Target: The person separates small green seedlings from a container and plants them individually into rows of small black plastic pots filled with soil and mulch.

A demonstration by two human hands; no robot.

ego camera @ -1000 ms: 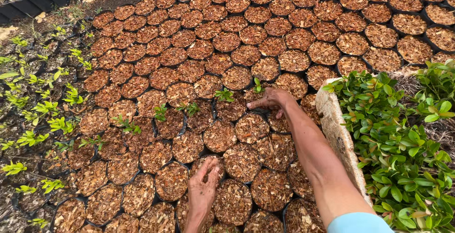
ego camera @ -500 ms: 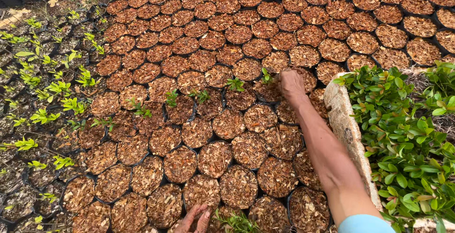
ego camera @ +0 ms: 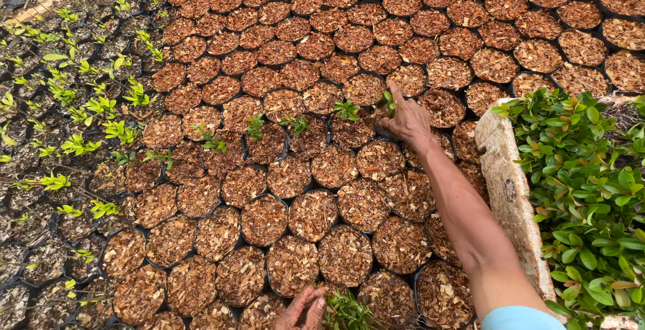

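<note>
My right hand (ego camera: 407, 120) reaches out over a field of black nursery bags (ego camera: 312, 214) topped with brown wood chips. Its fingers are pressed down into one bag around a small green seedling (ego camera: 388, 100), with the thumb raised beside it. My left hand (ego camera: 304, 310) sits at the bottom edge, closed on a bunch of green seedlings (ego camera: 346, 308). A row of planted seedlings (ego camera: 297, 125) runs leftward from my right hand.
A pale foam tray (ego camera: 510, 189) packed with leafy green seedlings (ego camera: 591, 189) lies at the right beside my forearm. At the left, darker bags hold taller light-green seedlings (ego camera: 80, 108). Chip-filled bags extend to the far edge.
My right hand moved farther away and a little right, from flat on the chips to pressing around a seedling. My left hand dropped to the bottom edge, now beside a bunch of seedlings.
</note>
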